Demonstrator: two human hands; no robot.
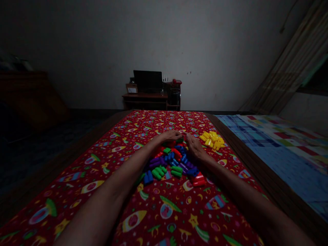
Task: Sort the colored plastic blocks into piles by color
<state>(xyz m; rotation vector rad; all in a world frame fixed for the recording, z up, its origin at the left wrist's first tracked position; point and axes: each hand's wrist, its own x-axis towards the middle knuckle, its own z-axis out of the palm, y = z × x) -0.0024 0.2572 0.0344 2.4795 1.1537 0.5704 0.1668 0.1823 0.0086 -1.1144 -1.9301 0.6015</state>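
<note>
A loose heap of small plastic pieces in several colours lies on a red, rocket-patterned cloth [133, 220]. Among them are green pieces [159, 172], blue pieces [148, 177], purple pieces [156, 162] and red pieces [199, 180]. My left hand [171, 135] curves round the far left edge of the heap, its fingers extended to the right and partly dark. Along the far right side rests my right hand [194, 146], fingers straight and pointing away from me. The fingertips of both hands come close together beyond the heap. Neither hand visibly grips a piece.
Just right of my right hand sits a separate pile of yellow pieces [212, 140]. A low desk with a dark monitor [148, 80] stands against the far wall. Blue and checked bedding [271, 153] lies to the right; a wooden cabinet [30, 99] is at left.
</note>
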